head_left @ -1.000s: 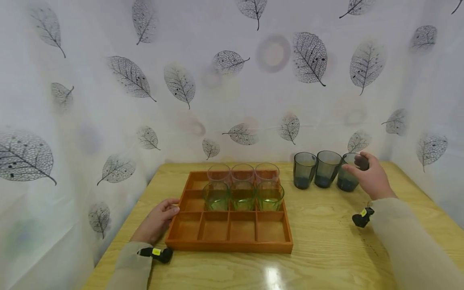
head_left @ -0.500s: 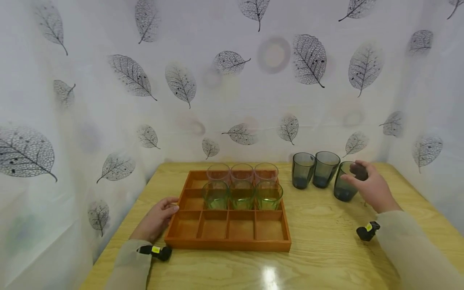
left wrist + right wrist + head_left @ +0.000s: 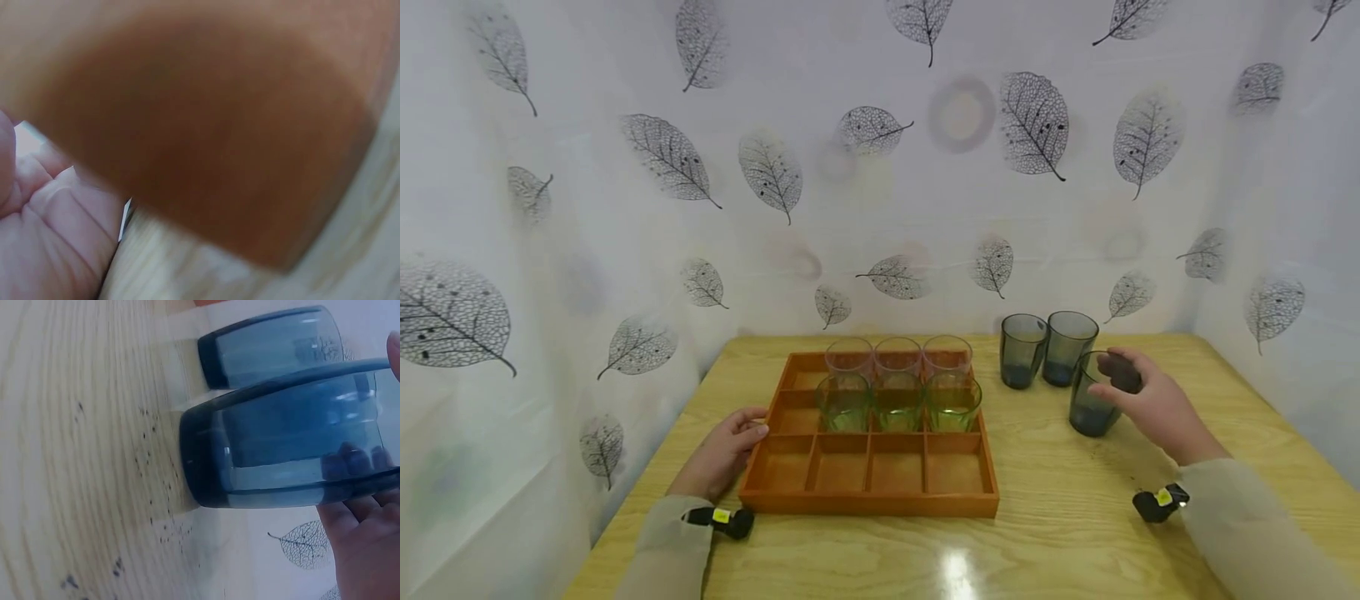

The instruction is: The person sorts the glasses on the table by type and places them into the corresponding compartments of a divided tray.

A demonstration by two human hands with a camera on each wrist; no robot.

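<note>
My right hand (image 3: 1157, 408) grips a smoky grey drinking glass (image 3: 1088, 408) near its rim, thumb on one side and fingers on the other. In the right wrist view the glass (image 3: 281, 437) is upright to the table, its base close to the wood; whether it touches is hard to tell. My left hand (image 3: 722, 454) rests at the left side of an orange-brown wooden compartment tray (image 3: 868, 505), fingertips against the outer wall. The left wrist view shows the palm (image 3: 62, 219) beside the blurred tray wall (image 3: 219, 137).
Two more grey glasses (image 3: 1022, 352) stand at the back right. Inside the tray, three green glasses (image 3: 953, 408) sit in the middle row, with three clear pinkish glasses (image 3: 850, 357) behind. A leaf-print curtain (image 3: 880, 208) surrounds the wooden table (image 3: 820, 554).
My right hand has brought the grey glass forward and left, away from the other two, which stay put. The left hand keeps its place at the tray.
</note>
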